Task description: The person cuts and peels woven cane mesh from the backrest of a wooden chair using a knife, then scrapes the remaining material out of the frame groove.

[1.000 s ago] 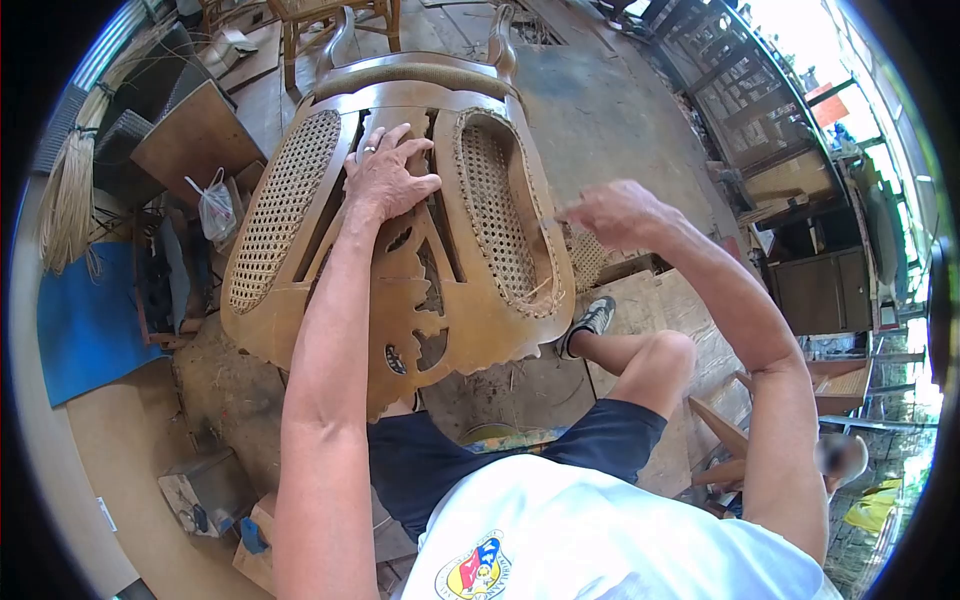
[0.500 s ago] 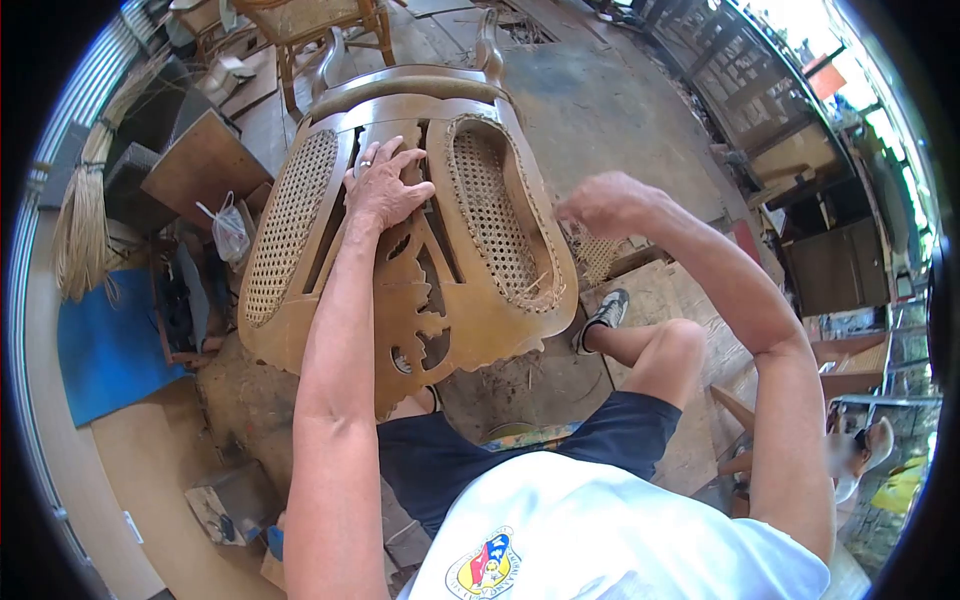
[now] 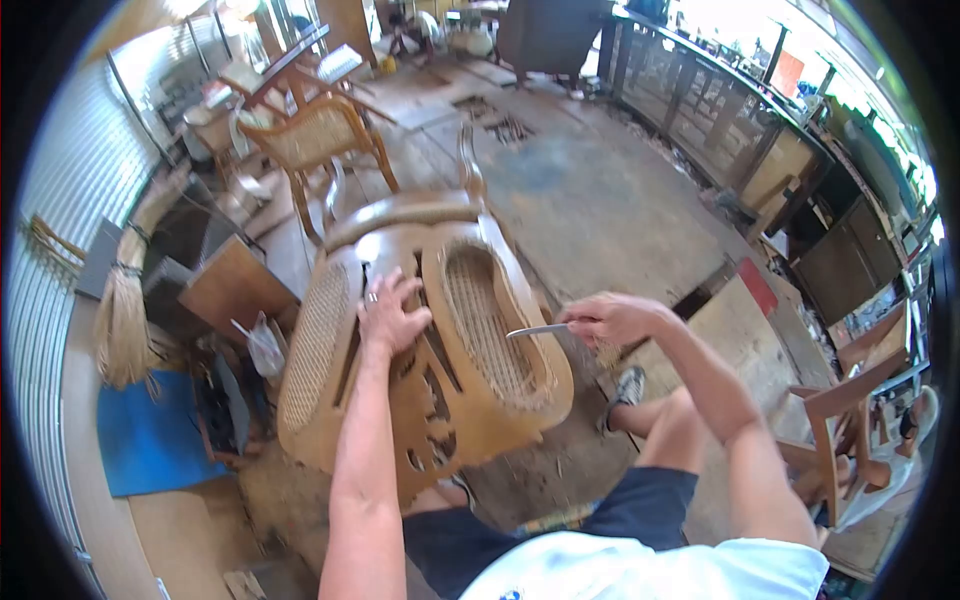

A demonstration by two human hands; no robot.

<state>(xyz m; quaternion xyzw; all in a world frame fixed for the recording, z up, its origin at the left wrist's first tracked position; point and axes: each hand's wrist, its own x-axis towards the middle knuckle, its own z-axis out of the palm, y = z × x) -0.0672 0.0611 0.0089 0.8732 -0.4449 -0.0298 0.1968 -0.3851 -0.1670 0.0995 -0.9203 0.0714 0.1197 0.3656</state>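
A wooden chair (image 3: 395,240) lies tipped with its carved backrest toward me and its legs pointing away. The backrest has two woven cane panels, a left one (image 3: 315,350) and a right one (image 3: 475,310) set in a deep oval recess. My left hand (image 3: 392,315), with a ring on one finger, rests spread on the wood between them. My right hand (image 3: 622,318) is closed round a knife (image 3: 540,330), its handle mostly hidden in the fingers. The blade points left, over the right panel's edge; whether it touches the cane I cannot tell.
Another cane chair (image 3: 310,135) stands beyond. To the left are a hanging bundle of cane strands (image 3: 122,325), a blue sheet (image 3: 155,440), a brown board (image 3: 235,290) and a plastic bag (image 3: 264,347). A wooden chair frame (image 3: 830,420) is at right.
The camera view has tilted up, showing more of the room. My right hand has turned, and the knife blade now shows over the right panel. My left hand stays on the backrest.
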